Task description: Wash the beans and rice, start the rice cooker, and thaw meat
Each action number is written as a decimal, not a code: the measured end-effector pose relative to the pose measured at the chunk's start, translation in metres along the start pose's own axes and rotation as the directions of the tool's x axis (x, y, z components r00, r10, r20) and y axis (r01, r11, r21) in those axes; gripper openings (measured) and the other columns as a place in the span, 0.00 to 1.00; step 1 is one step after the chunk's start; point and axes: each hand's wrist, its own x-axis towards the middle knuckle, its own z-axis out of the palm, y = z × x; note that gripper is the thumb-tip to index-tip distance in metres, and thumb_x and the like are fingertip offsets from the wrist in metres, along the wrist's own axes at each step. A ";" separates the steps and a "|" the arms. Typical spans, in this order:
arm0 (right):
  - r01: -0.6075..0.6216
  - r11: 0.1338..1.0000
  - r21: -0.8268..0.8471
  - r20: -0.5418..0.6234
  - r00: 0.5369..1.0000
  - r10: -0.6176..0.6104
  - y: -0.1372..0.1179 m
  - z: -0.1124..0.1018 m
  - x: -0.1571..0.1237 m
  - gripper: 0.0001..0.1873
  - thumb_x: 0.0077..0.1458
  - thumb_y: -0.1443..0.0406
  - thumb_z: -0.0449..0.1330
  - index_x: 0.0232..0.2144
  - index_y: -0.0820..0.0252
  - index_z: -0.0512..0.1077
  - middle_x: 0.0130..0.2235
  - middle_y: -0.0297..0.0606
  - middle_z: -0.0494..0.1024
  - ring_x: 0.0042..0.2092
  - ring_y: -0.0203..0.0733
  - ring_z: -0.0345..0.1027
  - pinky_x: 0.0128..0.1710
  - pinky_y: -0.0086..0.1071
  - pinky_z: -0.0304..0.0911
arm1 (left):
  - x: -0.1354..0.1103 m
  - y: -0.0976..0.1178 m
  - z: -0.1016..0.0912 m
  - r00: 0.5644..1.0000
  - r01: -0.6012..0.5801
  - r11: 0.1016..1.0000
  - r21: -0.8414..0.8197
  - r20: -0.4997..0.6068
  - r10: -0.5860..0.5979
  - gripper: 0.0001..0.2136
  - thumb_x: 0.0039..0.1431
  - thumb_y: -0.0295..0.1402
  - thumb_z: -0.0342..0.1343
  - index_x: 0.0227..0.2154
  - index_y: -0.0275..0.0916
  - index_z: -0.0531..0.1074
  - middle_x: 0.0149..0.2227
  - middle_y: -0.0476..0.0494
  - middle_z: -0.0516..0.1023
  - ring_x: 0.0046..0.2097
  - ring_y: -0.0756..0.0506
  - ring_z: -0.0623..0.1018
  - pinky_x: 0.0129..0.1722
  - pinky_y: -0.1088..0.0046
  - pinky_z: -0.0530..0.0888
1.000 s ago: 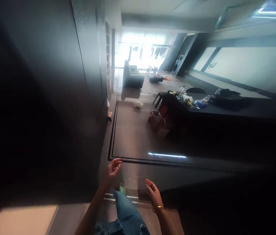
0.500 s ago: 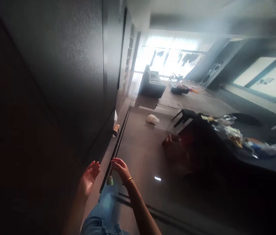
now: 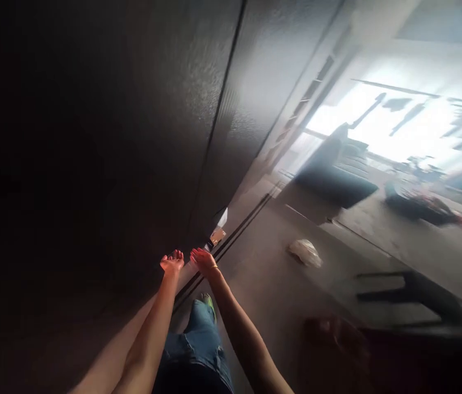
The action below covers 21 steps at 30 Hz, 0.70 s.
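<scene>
Both arms reach forward over my jeans. My left hand (image 3: 172,261) is palm up with its fingers spread a little, and it holds nothing. Close beside it, a small gap apart, my right hand (image 3: 204,261) also lies open with fingers stretched out and nothing in it; a thin gold bracelet (image 3: 214,267) circles that wrist. Just beyond the right fingertips, a small cardboard box (image 3: 217,236) and a white object (image 3: 223,218) stand on the floor against the dark panelled wall (image 3: 152,137). Neither hand appears to touch them.
To the right, a crumpled pale plastic bag (image 3: 306,253) lies on the grey floor. Farther off are a dark stool (image 3: 415,295), a sofa (image 3: 337,175) and a low table (image 3: 415,205), blurred by motion. A dim reddish container (image 3: 337,339) stands at lower right.
The view has swung left and tilted, so the room has shifted right. My hands have come closer together and reach farther out, palms turned more upward. They stay open.
</scene>
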 end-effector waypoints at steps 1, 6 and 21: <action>-0.059 0.998 0.020 0.023 0.998 0.059 -0.003 -0.005 0.028 0.06 0.50 0.65 0.58 0.24 0.55 0.63 0.27 0.34 0.76 0.36 0.42 0.75 0.41 0.41 0.72 | 0.015 -0.010 0.006 0.999 -0.037 0.998 -0.054 -0.027 0.035 0.11 0.66 0.32 0.35 0.42 0.43 0.62 0.36 0.44 0.68 0.35 0.46 0.75 0.34 0.68 0.75; -0.308 0.951 -0.014 0.170 0.937 0.306 -0.011 -0.023 0.123 0.10 0.46 0.65 0.59 0.22 0.54 0.58 0.21 0.31 0.68 0.32 0.40 0.71 0.40 0.39 0.73 | 0.060 -0.068 0.029 0.965 -0.262 0.906 -0.334 -0.124 0.233 0.17 0.68 0.46 0.42 0.42 0.38 0.66 0.36 0.46 0.70 0.34 0.48 0.72 0.36 0.68 0.72; -0.304 0.904 -0.299 0.482 0.770 0.418 -0.021 -0.059 0.126 0.13 0.40 0.64 0.53 0.22 0.54 0.48 0.21 0.27 0.59 0.27 0.36 0.65 0.39 0.37 0.73 | 0.041 -0.143 0.037 0.811 -0.559 0.582 -0.591 -0.242 0.533 0.21 0.66 0.53 0.39 0.49 0.42 0.58 0.35 0.45 0.70 0.33 0.45 0.76 0.33 0.69 0.74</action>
